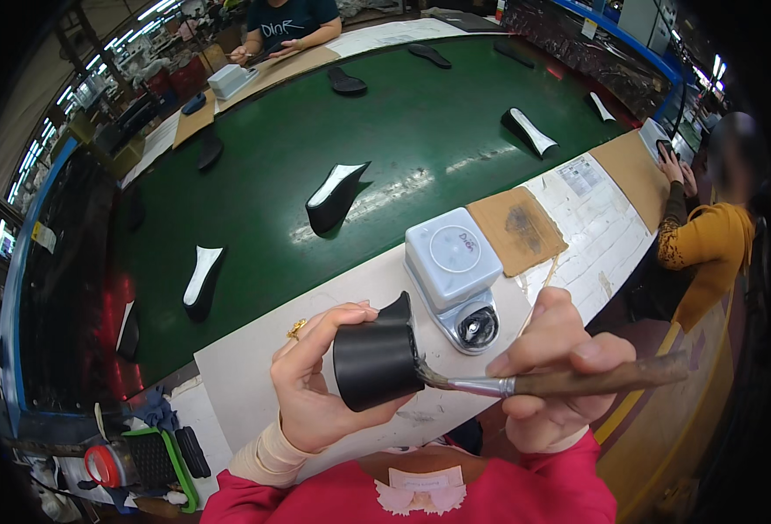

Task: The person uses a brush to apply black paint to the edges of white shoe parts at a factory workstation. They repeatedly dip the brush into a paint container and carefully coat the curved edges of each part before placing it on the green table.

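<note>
**Head view: glue could go where it should not**

Head view, low in the middle of the frame: the left hand (315,384) is curled tight around a black shoe heel piece (375,360). The right hand (553,367) pinches a brush (525,382), and its wet tip touches the heel's edge. If the brush slips, I think glue could smear the fingers (350,316) or drip on the white bench (254,367). The grey glue pot (455,275) sits just behind, so a bump could tip it.
</note>
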The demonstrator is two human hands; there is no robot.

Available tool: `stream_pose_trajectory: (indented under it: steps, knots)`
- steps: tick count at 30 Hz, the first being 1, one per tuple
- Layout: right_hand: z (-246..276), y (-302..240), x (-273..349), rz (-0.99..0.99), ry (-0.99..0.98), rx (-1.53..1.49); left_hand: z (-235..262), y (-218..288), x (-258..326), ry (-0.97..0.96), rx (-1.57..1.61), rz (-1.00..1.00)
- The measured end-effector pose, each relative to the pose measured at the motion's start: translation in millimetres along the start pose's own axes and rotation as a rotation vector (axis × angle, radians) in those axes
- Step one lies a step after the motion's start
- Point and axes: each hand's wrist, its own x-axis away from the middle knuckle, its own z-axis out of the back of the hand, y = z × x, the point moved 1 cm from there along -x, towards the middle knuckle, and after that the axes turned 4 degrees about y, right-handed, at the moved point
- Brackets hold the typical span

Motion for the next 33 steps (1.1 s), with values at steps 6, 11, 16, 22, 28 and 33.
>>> stream_pose_trajectory:
  steps: [6,11,16,22,28,33]
  knots:
    - [-8,-3,0,0.057,0.0,0.107,1,-2,4,-0.023,0.114,0.092]
    - [-7,-4,1,0.079,-0.014,0.118,0,1,6,-0.037,0.213,0.199]
    - [-7,-5,2,0.075,-0.02,0.083,1,2,6,-0.086,0.306,0.227]
    - [-4,0,1,-0.106,0.084,-0.193,5,-1,8,-0.096,0.465,0.296]
    - [-14,4,3,-0.369,0.405,-0.335,2,-2,10,-0.058,0.466,0.257]
    - [-19,5,3,-0.284,0.327,-0.33,1,-1,7,-0.056,0.426,0.209]
